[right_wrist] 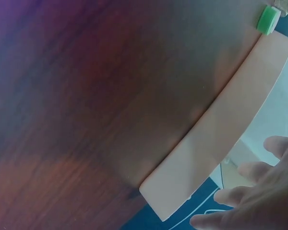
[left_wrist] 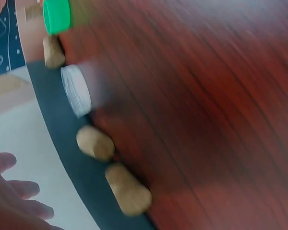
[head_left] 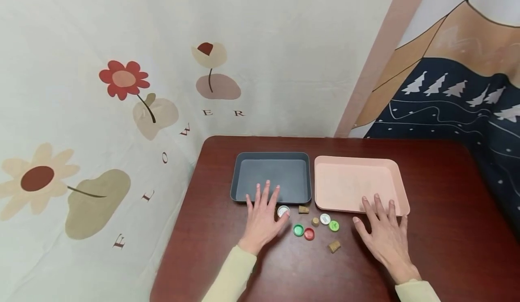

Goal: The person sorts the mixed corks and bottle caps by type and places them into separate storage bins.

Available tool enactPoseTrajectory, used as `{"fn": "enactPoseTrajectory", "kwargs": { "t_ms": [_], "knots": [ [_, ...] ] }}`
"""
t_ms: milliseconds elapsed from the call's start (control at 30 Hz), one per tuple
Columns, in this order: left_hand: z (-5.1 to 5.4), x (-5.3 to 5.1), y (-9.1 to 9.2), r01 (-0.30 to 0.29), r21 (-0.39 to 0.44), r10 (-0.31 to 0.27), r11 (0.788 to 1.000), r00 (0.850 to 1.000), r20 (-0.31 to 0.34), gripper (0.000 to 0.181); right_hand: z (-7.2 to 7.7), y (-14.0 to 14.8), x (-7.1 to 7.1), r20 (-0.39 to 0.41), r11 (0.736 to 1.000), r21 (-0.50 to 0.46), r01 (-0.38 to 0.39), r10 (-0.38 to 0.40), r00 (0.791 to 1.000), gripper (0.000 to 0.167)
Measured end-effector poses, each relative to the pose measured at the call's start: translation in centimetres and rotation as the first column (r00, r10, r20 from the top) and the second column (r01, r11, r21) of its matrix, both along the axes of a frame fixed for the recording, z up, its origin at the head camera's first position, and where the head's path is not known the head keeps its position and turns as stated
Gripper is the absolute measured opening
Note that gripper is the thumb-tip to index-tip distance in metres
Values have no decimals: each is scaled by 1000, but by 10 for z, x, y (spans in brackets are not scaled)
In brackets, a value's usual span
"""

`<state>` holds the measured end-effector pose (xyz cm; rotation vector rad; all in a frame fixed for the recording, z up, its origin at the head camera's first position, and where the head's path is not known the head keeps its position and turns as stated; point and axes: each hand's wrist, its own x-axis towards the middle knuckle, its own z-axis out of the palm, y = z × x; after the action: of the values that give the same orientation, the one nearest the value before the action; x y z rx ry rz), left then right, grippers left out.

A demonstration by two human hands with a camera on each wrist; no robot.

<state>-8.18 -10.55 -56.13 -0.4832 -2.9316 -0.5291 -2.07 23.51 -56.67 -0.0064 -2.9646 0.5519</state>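
Note:
My left hand (head_left: 261,223) hovers with spread, straight fingers near the front edge of a dark grey tray (head_left: 272,175). Beside its thumb lies a white bottle cap (head_left: 283,211). Spread too, my right hand (head_left: 386,243) is over the front right edge of a pink tray (head_left: 357,182). Neither hand holds anything. Between them lie a green cap (head_left: 298,229), a red cap (head_left: 309,234), a light green cap (head_left: 334,225), another white cap (head_left: 325,219) and several corks (head_left: 334,247). Two corks (left_wrist: 128,189) in the left wrist view are largely hidden from the head view.
The two trays stand side by side on a dark red wooden table (head_left: 438,180). Behind it hangs a pale curtain (head_left: 284,58) with printed flowers. A patterned dark blue cloth (head_left: 438,99) hangs at the right.

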Motion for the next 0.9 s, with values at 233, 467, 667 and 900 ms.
{"fn": "enactPoseTrajectory", "kwargs": {
  "t_ms": [233,467,667,900],
  "knots": [
    [-3,0,32,165,-88,-165,982,986,10,76,-2,-8,9,8,1000,-4,-4,4,1000,70],
    [-4,-7,51,300,-154,-298,942,954,31,73,-4,-18,19,0,1000,6,-20,20,1000,69],
    [-8,-15,58,335,-251,-336,908,941,40,73,-5,-27,29,-38,998,34,-54,56,998,67],
    [-13,-16,62,325,-295,-326,899,944,46,73,-6,-43,40,-74,994,74,-84,90,993,60]
  ]
}}
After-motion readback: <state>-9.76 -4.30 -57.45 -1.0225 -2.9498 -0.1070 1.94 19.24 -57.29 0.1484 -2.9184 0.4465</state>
